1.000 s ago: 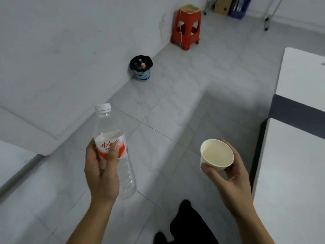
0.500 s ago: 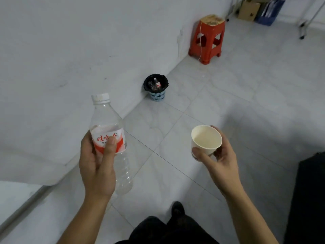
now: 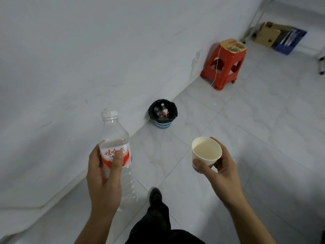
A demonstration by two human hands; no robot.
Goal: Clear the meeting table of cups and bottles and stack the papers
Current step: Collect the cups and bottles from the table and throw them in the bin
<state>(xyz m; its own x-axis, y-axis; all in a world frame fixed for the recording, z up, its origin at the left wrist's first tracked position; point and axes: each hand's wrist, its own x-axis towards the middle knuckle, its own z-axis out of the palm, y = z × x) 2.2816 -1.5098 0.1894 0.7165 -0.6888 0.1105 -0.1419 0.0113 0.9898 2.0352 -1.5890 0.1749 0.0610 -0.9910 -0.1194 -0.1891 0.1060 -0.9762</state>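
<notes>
My left hand (image 3: 103, 178) grips a clear plastic bottle (image 3: 116, 138) with a white cap and a red and white label, held upright. My right hand (image 3: 219, 171) holds a white paper cup (image 3: 206, 150) by its side, its mouth facing up and its inside bare. Ahead on the floor, against the wall, stands a small blue bin (image 3: 163, 114) lined with a black bag; discarded bottles lie inside it. The meeting table and the papers are out of view.
A red plastic stool (image 3: 226, 65) stands by the wall beyond the bin. A cardboard box (image 3: 267, 34) and a blue box of files (image 3: 290, 40) sit in the far corner. Pale floor tiles stretch to the right. My dark trouser leg and shoe (image 3: 155, 196) show below.
I have walked toward the bin, which now looks larger and nearer the middle. The white table at the right has left the view. Both hands still hold the bottle and the cup.
</notes>
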